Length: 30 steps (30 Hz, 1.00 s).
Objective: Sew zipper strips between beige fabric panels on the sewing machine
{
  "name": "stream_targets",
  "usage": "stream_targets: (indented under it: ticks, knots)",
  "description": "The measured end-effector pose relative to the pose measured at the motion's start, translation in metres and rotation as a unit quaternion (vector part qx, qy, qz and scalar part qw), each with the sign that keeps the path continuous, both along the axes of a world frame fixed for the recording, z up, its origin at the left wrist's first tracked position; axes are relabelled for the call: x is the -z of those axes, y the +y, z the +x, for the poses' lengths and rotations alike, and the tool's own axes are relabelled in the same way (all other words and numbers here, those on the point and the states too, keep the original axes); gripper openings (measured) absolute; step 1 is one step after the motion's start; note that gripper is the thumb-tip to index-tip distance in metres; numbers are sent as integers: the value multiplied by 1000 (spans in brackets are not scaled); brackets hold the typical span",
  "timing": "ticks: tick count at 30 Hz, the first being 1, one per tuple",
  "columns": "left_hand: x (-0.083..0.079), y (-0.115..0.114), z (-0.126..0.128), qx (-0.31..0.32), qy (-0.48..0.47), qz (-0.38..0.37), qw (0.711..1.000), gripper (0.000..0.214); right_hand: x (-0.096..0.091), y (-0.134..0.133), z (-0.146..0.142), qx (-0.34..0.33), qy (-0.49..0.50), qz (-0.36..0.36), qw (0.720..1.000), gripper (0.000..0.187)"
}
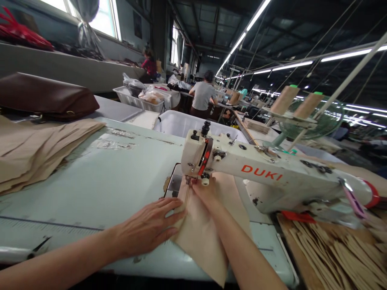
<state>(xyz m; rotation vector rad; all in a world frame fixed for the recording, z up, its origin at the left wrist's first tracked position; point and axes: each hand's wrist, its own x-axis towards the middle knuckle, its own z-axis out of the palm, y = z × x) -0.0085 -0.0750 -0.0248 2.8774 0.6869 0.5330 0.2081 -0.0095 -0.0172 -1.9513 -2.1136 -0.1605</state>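
Note:
A beige fabric piece (202, 237) lies under the head of a white sewing machine (217, 161), and its near corner hangs over the table's front edge. A narrow strip with parallel lines, perhaps a zipper (188, 197), runs along its left side to the presser foot (188, 180). My left hand (151, 225) rests on that left edge, fingers stretched out and thumb apart. Close beside the presser foot, on the right, is my right hand (205, 191), touching the fabric. The machine head partly covers its fingers, so their grip is unclear.
Stacked beige pieces (45, 149) and a dark brown bag (45, 96) lie at left. Small scissors (39, 247) sit near the front edge. Beige strips (341, 253) fill a board at right. Behind the machine are a white bin (175, 121), thread cones (284, 99) and a seated person (203, 94).

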Motion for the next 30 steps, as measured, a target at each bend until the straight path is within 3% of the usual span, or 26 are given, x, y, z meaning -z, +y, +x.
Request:
stream_targets:
  ticks: [2, 5, 8, 11, 21, 30]
  knots:
    - [-1, -2, 1, -2, -11, 7, 1000, 44, -6, -8, 2, -6, 14, 2, 1000, 18]
    - [-6, -5, 3, -10, -24, -15, 1000, 38, -8, -43, 6, -44, 31, -8, 999, 17]
    - [-11, -6, 4, -5, -22, -56, 998, 34, 5, -83, 12, -154, 75, 5, 985, 19]
    - [-17, -2, 4, 7, -25, -72, 997, 38, 20, -102, 17, -219, 103, 56, 969, 30]
    - [-19, 22, 7, 20, -4, -59, 998, 44, 24, -80, 20, -209, 67, 64, 973, 36]
    - [-21, 42, 11, 22, 9, -43, 999, 42, 10, -61, 26, -210, 105, 12, 972, 30]
